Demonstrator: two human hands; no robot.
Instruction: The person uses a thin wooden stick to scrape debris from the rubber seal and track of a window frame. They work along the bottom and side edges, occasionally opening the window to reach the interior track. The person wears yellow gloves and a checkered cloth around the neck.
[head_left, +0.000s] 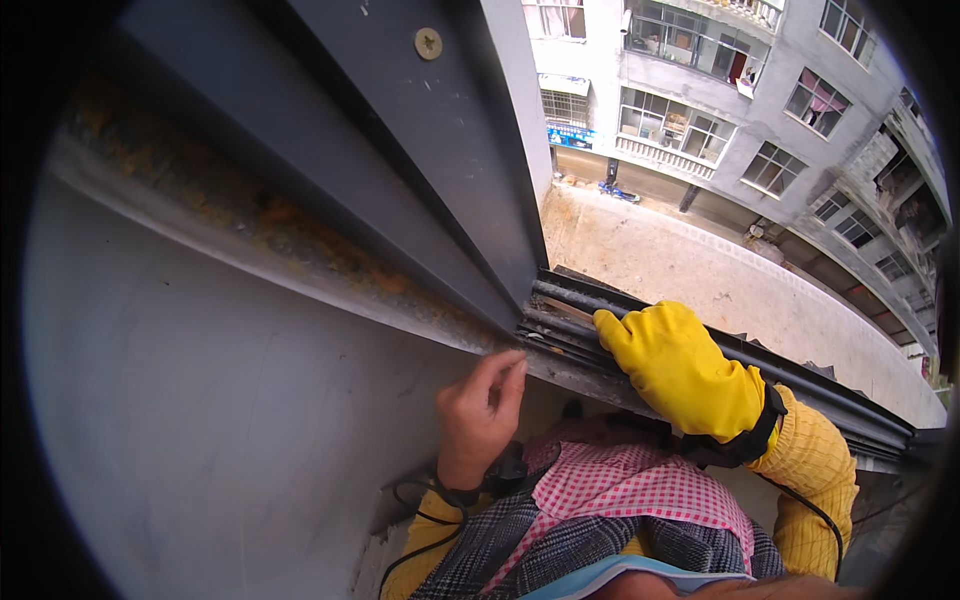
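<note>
My right hand (682, 367), in a yellow rubber glove, is over the dark metal sliding-window track (810, 397). Its fingers grip a thin, flat brownish strip (568, 308), whose far end lies in the track groove near the frame corner. Bits of pale and orange debris (555, 348) lie in the grooves beside it. My left hand (484, 412), bare, is just below the track's corner, with thumb and forefinger brought together by the sill edge; whether something small is between them cannot be told. The upright dark window frame (465, 150) rises from the track's left end.
A stained, rust-coloured strip (300, 232) runs along the frame beside a pale wall (225, 390). Beyond the window opening is a drop to a street (675, 255), facing a multi-storey building (750, 105). Black cables (817, 514) hang by both arms.
</note>
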